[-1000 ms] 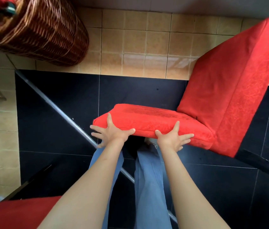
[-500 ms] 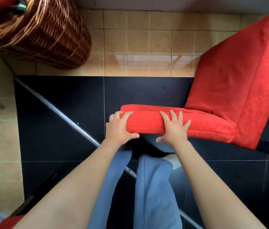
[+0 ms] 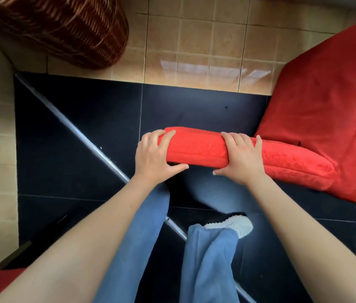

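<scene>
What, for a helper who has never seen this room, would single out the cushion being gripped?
Find the big red slab cushion leaning at the right. The thinner red cushion juts left from its lower part. Unlike the slab, it lies nearly flat, with the left hand and right hand gripping its near edge.

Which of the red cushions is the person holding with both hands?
The flat middle cushion: left hand and right hand grip its near edge. The larger cushion at right is untouched by hands.
</scene>
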Demonstrator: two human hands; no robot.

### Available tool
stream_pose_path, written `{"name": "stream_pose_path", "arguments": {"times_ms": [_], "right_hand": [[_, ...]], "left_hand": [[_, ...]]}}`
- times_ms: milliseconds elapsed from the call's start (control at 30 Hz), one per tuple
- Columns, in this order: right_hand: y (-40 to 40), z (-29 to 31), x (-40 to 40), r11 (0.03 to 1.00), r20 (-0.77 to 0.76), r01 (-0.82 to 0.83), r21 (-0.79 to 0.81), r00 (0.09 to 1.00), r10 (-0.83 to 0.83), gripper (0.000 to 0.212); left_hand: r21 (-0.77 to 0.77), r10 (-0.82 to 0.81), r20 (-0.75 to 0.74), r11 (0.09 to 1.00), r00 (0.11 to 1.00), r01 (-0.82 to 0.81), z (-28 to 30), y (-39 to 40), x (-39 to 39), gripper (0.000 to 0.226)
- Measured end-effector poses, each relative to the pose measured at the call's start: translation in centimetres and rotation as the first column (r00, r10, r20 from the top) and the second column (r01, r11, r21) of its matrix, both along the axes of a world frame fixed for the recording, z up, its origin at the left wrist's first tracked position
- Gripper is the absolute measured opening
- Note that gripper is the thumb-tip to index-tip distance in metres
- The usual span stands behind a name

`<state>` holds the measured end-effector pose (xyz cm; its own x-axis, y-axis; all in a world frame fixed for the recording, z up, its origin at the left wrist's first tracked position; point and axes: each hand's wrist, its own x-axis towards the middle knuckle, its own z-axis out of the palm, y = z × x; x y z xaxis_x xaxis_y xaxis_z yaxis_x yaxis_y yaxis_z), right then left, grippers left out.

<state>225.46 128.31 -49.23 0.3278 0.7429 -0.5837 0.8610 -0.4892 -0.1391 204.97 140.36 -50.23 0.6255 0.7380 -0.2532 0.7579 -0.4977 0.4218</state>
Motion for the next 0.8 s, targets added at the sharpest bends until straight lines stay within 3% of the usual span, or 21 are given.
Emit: {"name": "stream_pose_path", "arguments": {"times_ms": [300,500,800], "right_hand": [[0.1,-0.4,-0.6,0.997,0.069,-0.069,0.029,0.995,0.067,0.108],[0.6,-0.7,-0.4,0.992,0.091,-0.124,0.025,0.988,0.121,0.073],[0.1,1.0,0.2,0.997,0.095,-0.067,0.045,0.994,0.063,0.043]], "left_hand": [[-0.079,-0.003,-0.077,0.997,0.997,-0.003,-0.3,0.2,-0.3,0.105],[-0.133,-0.008,-0.126,0.991,0.992,-0.009,0.0,1.0,0.0,0.095],[-0.188,-0.052,-0.117,0.982,0.992,0.029,2.1,1.0,0.9,0.082]]}}
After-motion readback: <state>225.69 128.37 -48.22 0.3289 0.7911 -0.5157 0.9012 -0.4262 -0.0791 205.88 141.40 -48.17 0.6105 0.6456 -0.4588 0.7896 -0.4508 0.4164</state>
